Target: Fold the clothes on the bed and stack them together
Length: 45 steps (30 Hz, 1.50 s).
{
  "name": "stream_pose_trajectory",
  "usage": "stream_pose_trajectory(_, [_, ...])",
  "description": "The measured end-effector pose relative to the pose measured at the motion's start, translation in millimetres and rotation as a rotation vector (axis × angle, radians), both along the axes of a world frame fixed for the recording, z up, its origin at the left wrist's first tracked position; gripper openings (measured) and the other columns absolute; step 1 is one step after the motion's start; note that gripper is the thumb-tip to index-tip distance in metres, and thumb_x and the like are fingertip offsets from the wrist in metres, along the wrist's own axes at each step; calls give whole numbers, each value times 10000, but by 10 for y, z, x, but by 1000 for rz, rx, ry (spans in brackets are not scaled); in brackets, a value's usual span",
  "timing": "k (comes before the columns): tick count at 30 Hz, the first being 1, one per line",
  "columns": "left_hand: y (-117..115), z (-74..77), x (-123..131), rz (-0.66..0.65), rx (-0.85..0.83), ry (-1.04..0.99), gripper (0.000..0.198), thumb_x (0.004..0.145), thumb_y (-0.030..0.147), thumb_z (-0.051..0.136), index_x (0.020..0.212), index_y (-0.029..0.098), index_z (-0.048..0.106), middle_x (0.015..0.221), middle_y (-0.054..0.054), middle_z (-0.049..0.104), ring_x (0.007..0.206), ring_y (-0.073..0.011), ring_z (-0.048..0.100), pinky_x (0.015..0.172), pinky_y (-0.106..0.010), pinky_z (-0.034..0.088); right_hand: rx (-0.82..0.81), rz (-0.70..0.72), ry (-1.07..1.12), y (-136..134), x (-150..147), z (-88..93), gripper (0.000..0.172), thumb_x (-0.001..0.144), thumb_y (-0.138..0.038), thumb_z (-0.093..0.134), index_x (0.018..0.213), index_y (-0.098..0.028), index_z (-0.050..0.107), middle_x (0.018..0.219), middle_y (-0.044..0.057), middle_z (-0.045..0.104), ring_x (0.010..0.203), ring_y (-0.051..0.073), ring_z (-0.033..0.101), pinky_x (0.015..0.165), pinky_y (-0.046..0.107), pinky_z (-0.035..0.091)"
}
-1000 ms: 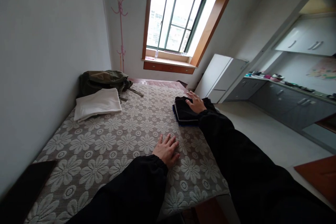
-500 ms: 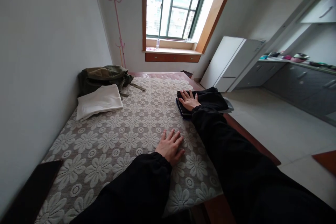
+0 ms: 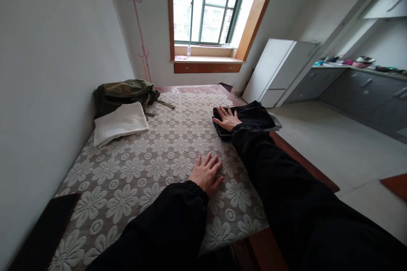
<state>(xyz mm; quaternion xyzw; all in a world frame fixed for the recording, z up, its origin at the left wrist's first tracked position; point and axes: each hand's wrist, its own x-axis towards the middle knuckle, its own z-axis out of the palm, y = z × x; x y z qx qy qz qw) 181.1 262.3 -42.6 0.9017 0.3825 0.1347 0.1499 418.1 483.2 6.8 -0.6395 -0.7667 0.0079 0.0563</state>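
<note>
My left hand (image 3: 206, 173) lies flat on a table covered by a floral lace tablecloth (image 3: 140, 169), fingers spread. My right hand (image 3: 227, 118) rests palm down on a stack of folded black cloth (image 3: 257, 115) at the table's right edge, its fingers also apart. Something grey pokes out from under the right end of the stack. A folded white cloth (image 3: 122, 123) sits at the far left, leaning against an olive green backpack (image 3: 124, 93).
A dark flat object (image 3: 47, 228) is at the near left, by the wall. Behind the table stand a pink coat rack (image 3: 136, 21) and a window with a bottle (image 3: 188, 51) on its sill. A white fridge (image 3: 270, 72) and grey kitchen cabinets (image 3: 356, 89) are to the right.
The view has shifted slightly. Both hands keep their places, the left on the tablecloth and the right on the black cloth; nothing has been picked up.
</note>
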Motion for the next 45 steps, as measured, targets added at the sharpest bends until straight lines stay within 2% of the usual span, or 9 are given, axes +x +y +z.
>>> stream_pose_trajectory(4, [-13, 21, -4, -5, -3, -2, 636, 1032, 546, 412, 1580, 224, 425, 1701, -91, 366, 1608, -338, 205, 1297, -656, 108, -12, -37, 16, 19, -50, 24, 837, 978, -646, 357, 1695, -248, 192, 1771, 31, 159, 1614, 417, 32, 1246, 734, 30])
stream_pose_trajectory(9, [-19, 42, -6, 2, 10, -4, 646, 1026, 554, 429, 1584, 230, 419, 1690, -96, 386, 1600, -342, 228, 1288, -671, 140, -40, -137, 46, 148, -251, 35, 737, 938, -490, 450, 1592, -153, 413, 1678, 165, 376, 1569, 506, 145, 1188, 801, 137])
stream_pose_trajectory(11, [-18, 41, -5, 3, 16, -14, 639, 1026, 548, 428, 1575, 223, 431, 1683, -102, 398, 1594, -346, 245, 1280, -681, 155, -15, -175, 49, 153, -341, -4, 751, 927, -474, 454, 1585, -118, 398, 1673, 191, 366, 1572, 515, 106, 1179, 816, 112])
stream_pose_trajectory(14, [-18, 33, -4, 5, 14, -28, 630, 1030, 543, 427, 1563, 208, 446, 1683, -104, 397, 1586, -350, 264, 1275, -690, 160, 74, -198, 29, 94, -415, -97, 766, 936, -461, 423, 1610, -109, 326, 1711, 172, 287, 1595, 463, 27, 1217, 771, 60])
stream_pose_trajectory(18, [-18, 29, -7, 2, 20, -24, 647, 1025, 567, 446, 1562, 205, 449, 1685, -107, 393, 1588, -349, 260, 1279, -678, 165, 123, -199, 4, 30, -408, -170, 759, 949, -475, 394, 1619, -127, 314, 1722, 153, 271, 1606, 431, -7, 1237, 738, 75])
stream_pose_trajectory(28, [-12, 22, 3, 2, 18, -27, 639, 1031, 546, 439, 1562, 190, 448, 1685, -110, 392, 1591, -351, 251, 1275, -694, 151, 127, -192, 36, 23, -396, -125, 768, 979, -558, 369, 1632, -157, 312, 1715, 142, 293, 1599, 433, 69, 1240, 724, 98])
stream_pose_trajectory(33, [-6, 11, 2, 2, 25, -24, 647, 1020, 561, 459, 1565, 213, 448, 1685, -108, 394, 1591, -347, 255, 1279, -685, 157, 128, -196, 43, 1, -410, -110, 771, 988, -562, 345, 1639, -150, 297, 1721, 122, 290, 1602, 424, 57, 1255, 700, 91])
stream_pose_trajectory(40, [-6, 26, -2, 2, 33, -12, 639, 1031, 554, 425, 1565, 204, 447, 1681, -106, 401, 1589, -344, 257, 1276, -681, 169, 111, -195, 23, 26, -397, -139, 815, 944, -535, 432, 1651, -163, 269, 1738, 122, 243, 1603, 437, 29, 1248, 713, 70])
stream_pose_trajectory(45, [-5, 2, -3, -1, 40, -25, 634, 1028, 554, 426, 1566, 220, 444, 1673, -108, 415, 1588, -342, 264, 1279, -676, 158, 79, -160, 23, 40, -356, -116, 898, 846, -414, 528, 1658, -161, 239, 1746, 124, 215, 1599, 459, 11, 1237, 734, 72])
